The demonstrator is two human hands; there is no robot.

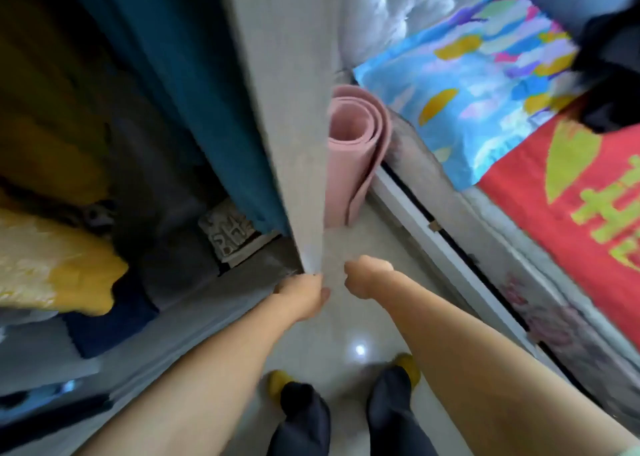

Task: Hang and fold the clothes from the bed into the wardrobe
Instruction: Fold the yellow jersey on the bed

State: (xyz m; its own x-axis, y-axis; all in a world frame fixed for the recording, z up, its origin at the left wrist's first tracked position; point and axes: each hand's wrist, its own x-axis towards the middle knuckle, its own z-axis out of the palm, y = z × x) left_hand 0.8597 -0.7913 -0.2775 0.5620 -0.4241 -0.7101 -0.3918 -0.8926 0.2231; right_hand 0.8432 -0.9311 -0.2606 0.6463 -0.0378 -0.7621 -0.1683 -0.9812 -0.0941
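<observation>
The wardrobe's grey fabric cover [287, 109] hangs down the middle of the view. My left hand [304, 296] pinches its bottom corner. My right hand [367, 277] is curled in a fist just right of that corner, and nothing shows in it. Inside the wardrobe hang a teal garment [194, 92] and yellow clothes [52, 116], with a yellow patterned piece [59, 268] and dark blue folded cloth [107, 324] lower down. A dark garment [609, 74] lies on the bed [571, 192] at the upper right.
A rolled pink mat [356, 144] stands on the floor between wardrobe and bed. The bed carries a red blanket and a bright blue patterned cover [467, 85]. My feet in yellow slippers stand on the glossy tiled floor [346, 344]. A small printed box [228, 230] sits at the wardrobe's base.
</observation>
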